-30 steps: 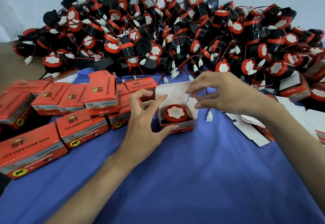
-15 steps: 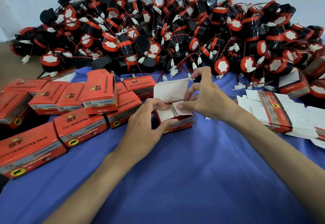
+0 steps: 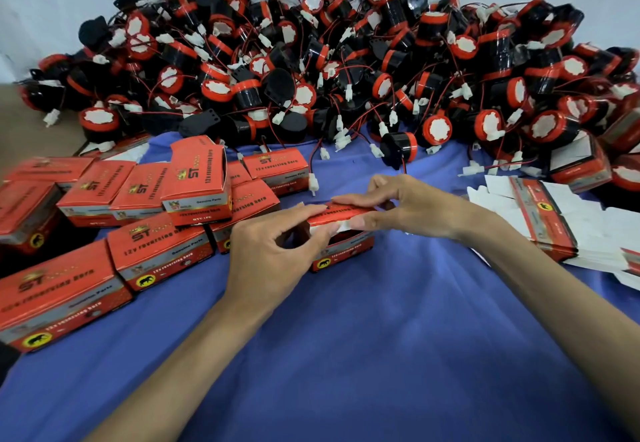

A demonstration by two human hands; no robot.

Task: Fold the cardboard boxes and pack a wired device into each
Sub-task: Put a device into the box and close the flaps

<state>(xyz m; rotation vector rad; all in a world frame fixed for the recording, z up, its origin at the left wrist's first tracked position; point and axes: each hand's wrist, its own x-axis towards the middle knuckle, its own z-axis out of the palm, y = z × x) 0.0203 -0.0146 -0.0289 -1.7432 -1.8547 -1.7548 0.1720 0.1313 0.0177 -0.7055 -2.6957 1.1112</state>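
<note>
Head view looks forward and down (close) over the blue cloth (image 3: 346,355).

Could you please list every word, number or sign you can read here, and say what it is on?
"ST": top of the closed box.
"12v reversing horn": same box's top.
"Genuine Parts": front of the standing box.
"QTY:1PC": same front, lower down.
Elephant sign, no words: front of the held box.
Flat cartons: too blurred.

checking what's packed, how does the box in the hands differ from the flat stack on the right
The box is folded into shape; the flat stack lies unfolded, white insides showing. The left hand and right hand hold the box's lid; nothing touches the stack. Both are red with a yellow badge.
</note>
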